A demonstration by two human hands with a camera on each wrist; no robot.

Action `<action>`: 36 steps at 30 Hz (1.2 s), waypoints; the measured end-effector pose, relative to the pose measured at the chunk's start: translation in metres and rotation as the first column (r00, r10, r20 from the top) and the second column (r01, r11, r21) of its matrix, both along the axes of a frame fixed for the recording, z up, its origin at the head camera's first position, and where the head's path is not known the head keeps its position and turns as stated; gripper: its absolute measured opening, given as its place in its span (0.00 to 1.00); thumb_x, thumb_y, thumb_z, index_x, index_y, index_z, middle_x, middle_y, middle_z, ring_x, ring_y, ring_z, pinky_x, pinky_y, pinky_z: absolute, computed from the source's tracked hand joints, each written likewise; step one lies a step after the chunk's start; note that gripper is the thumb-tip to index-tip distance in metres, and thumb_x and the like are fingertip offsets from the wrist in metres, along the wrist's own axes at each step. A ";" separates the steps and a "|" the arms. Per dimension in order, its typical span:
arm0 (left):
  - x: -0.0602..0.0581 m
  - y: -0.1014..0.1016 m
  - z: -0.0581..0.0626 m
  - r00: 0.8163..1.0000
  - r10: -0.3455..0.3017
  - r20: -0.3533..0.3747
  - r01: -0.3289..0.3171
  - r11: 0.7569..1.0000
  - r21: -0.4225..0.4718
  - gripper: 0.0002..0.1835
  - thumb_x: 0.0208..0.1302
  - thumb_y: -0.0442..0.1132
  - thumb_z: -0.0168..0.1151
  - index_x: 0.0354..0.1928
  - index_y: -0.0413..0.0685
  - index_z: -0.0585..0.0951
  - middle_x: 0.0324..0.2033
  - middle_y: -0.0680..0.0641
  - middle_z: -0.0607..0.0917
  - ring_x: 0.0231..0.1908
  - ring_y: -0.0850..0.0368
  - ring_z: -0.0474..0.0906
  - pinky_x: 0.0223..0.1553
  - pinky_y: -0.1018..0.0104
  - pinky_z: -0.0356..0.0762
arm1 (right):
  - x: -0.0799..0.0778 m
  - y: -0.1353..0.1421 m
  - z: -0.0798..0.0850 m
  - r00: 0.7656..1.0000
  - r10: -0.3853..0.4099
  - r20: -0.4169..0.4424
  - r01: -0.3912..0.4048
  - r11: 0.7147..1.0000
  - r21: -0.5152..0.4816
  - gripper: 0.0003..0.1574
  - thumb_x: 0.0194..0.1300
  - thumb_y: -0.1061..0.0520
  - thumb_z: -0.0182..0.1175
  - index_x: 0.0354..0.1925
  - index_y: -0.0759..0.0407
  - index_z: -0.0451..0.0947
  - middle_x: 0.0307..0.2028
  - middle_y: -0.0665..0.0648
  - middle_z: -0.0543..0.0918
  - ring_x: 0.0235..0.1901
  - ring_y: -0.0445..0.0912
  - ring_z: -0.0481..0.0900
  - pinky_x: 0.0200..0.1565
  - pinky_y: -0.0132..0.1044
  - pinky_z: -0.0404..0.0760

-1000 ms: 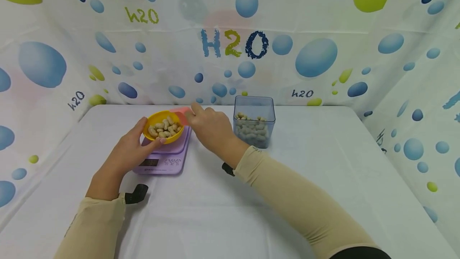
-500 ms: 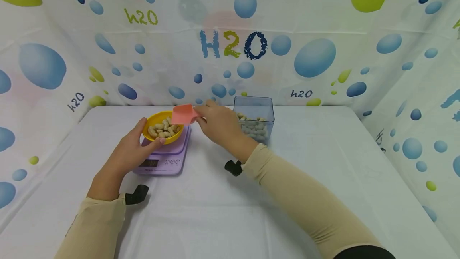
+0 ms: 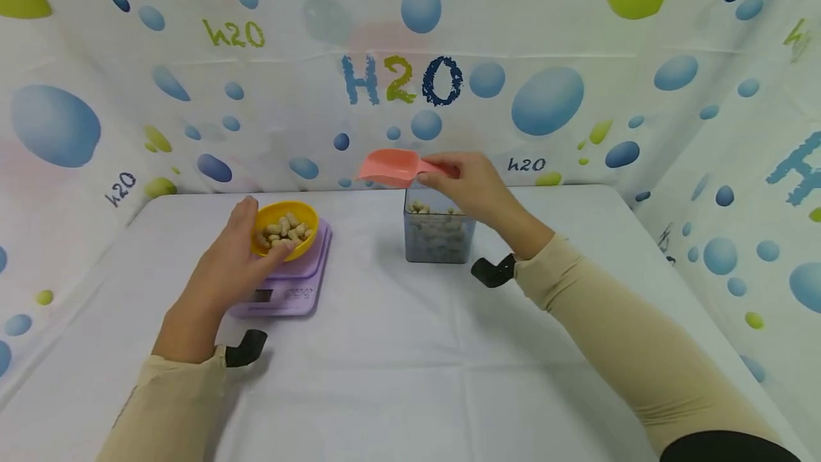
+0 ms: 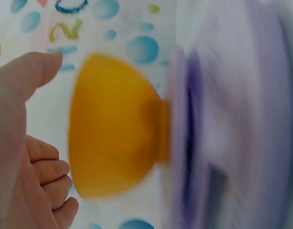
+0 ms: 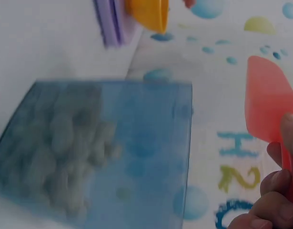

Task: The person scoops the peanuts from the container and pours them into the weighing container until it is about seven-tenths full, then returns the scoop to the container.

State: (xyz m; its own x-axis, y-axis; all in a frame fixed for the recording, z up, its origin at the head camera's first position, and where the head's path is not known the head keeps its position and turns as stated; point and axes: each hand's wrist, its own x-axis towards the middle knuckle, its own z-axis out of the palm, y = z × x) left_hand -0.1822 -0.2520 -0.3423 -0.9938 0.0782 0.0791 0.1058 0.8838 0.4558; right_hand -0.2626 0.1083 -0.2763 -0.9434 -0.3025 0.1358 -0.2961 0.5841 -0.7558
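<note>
A yellow bowl (image 3: 306, 214) holding peanuts (image 3: 286, 228) sits on a purple kitchen scale (image 3: 298, 298). My left hand (image 3: 227, 262) is beside the bowl, thumb and fingers spread about its near side. In the left wrist view a gap shows between the thumb (image 4: 41, 71) and the bowl (image 4: 113, 129); the fingertips lie close to its rim. My right hand (image 3: 477, 187) grips the handle of a pink scoop (image 3: 391, 166), raised above the clear bluish box (image 3: 439, 241). No peanuts can be made out in the scoop (image 5: 267, 102).
Peanuts (image 5: 60, 148) fill the lower part of the bluish box, which stands near the back of the white-covered table (image 3: 385, 334). A printed curtain (image 3: 288, 91) hangs close behind. Black wrist mounts (image 3: 246, 348) stick out from both sleeves.
My right hand has carried the scoop from beside the bowl, up and right, to above the box. My left hand has come slightly off the bowl, which stays on the scale.
</note>
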 end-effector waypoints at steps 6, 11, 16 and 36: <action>-0.010 0.040 0.019 0.998 -0.062 -0.014 0.062 0.998 -0.003 0.56 0.64 0.72 0.49 0.78 0.52 0.32 0.78 0.46 0.35 0.76 0.38 0.41 0.71 0.33 0.48 | -0.004 0.044 0.006 0.997 -0.044 -0.062 0.049 0.996 0.080 0.30 0.67 0.40 0.62 0.62 0.50 0.78 0.53 0.54 0.82 0.47 0.50 0.76 0.45 0.43 0.81; -0.026 0.079 0.028 0.994 -0.105 0.001 0.105 0.994 0.021 0.53 0.64 0.74 0.47 0.78 0.61 0.33 0.78 0.54 0.36 0.77 0.44 0.40 0.74 0.39 0.45 | -0.006 0.061 0.009 0.993 -0.075 -0.086 0.087 0.987 0.138 0.30 0.66 0.40 0.63 0.62 0.50 0.78 0.56 0.56 0.81 0.49 0.51 0.77 0.46 0.45 0.81; -0.041 0.115 0.018 0.982 -0.172 -0.073 0.177 0.981 0.081 0.47 0.68 0.70 0.46 0.79 0.60 0.41 0.78 0.54 0.44 0.77 0.49 0.45 0.75 0.45 0.49 | -0.009 0.068 0.008 0.992 -0.080 -0.094 0.098 0.976 0.194 0.31 0.65 0.40 0.63 0.62 0.50 0.78 0.58 0.56 0.80 0.51 0.51 0.76 0.48 0.47 0.81; -0.061 0.174 -0.023 0.954 -0.205 -0.221 0.256 0.936 0.240 0.32 0.77 0.58 0.42 0.76 0.54 0.58 0.75 0.53 0.59 0.74 0.56 0.56 0.74 0.54 0.57 | -0.018 0.043 -0.015 0.834 0.289 -0.471 0.116 0.742 0.660 0.13 0.64 0.60 0.65 0.46 0.48 0.88 0.28 0.54 0.78 0.25 0.48 0.75 0.25 0.37 0.75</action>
